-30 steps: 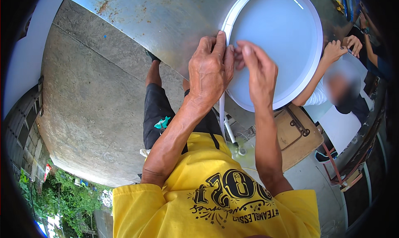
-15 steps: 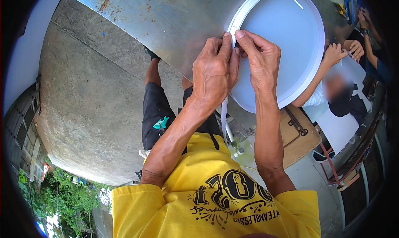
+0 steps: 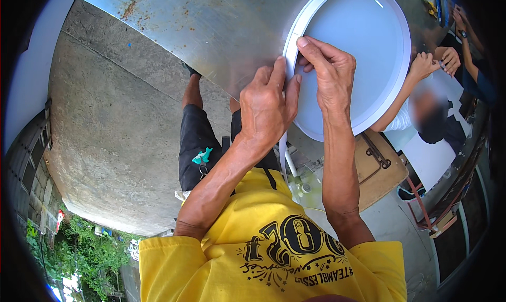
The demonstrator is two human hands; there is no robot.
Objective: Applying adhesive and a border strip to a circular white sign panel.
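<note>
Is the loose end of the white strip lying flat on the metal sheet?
No: the white flexible strip hangs below the left hand, off the grey metal sheet, in front of the person's body.

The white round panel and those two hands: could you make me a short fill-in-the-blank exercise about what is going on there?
1. Both hands, the left hand and the right hand, press a white strip against the rim of the white round panel, whose shape is ____.
2. The panel lies on a sheet of ____ metal.
3. The person's shirt is ____.

Missing words: round; grey; yellow
</note>
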